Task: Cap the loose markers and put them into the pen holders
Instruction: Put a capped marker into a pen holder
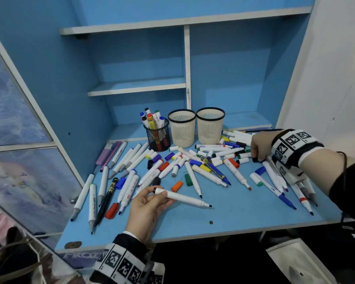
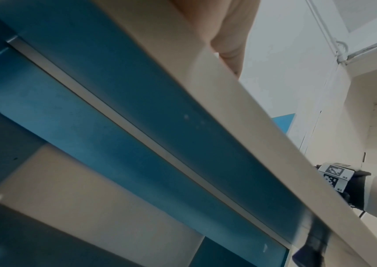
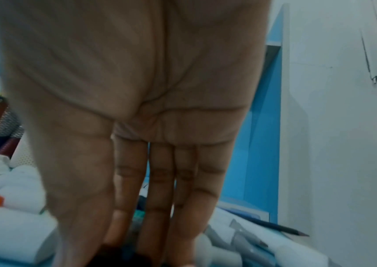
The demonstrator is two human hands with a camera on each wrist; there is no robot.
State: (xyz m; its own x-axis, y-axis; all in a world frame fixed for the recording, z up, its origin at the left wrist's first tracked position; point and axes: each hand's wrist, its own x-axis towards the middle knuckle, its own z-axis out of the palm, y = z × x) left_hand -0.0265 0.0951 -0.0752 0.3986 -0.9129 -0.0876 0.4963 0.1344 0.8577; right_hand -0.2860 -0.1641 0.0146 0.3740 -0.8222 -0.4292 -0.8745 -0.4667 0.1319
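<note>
Left hand (image 1: 146, 206) pinched an uncapped marker (image 1: 182, 197) at lower centre; right hand (image 1: 259, 147) fingers closed on a black cap (image 1: 255, 160). Best: align, press straight.

The head view looks down on the blue laminate tabletop (image 1: 223, 214); both wrist views sit close above it, sharing its marker clutter.

Holders (image 1: 210, 126) behind markers (image 1: 205, 160) — on desk (image 1: 234, 212)
</note>
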